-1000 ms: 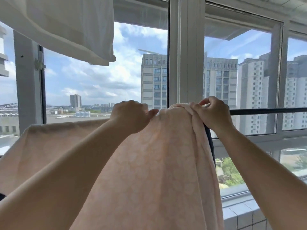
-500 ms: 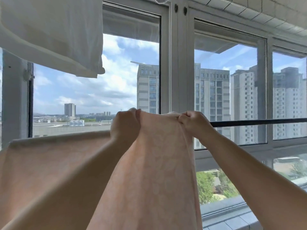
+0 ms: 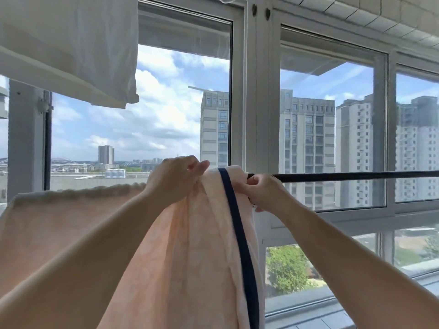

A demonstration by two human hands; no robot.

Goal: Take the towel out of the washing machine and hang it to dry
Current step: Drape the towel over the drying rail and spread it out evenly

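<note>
Sunlit balcony, glazed from side to side with white-framed windows (image 3: 256, 96). Nearest the camera, 2 bare forearms reach up and forward. Between them hangs the towel (image 3: 185, 252), a soft peach terry cloth with a faint woven pattern and a dark blue band (image 3: 240, 233) running down near its right edge. It is draped over a thin, straight black rail (image 3: 356, 176) that crosses the window at hand height; its gathered top sits on the rail, and more of the cloth spreads flat and wide to the left, its upper edge nubbly. The left hand (image 3: 173, 180) grips the bunched top fold, fingers curled into the fabric. The right hand (image 3: 261, 192) pinches the towel's right edge just below the rail, fingers tightly bent. Above at the left, a smooth white sheet (image 3: 71, 48) hangs in a broad fold. Overhead on the right runs a ceiling of pale square tiles (image 3: 380, 17). Beyond the glass stand tall grey apartment blocks (image 3: 306, 148), green treetops below, and blue sky with puffy clouds.
</note>
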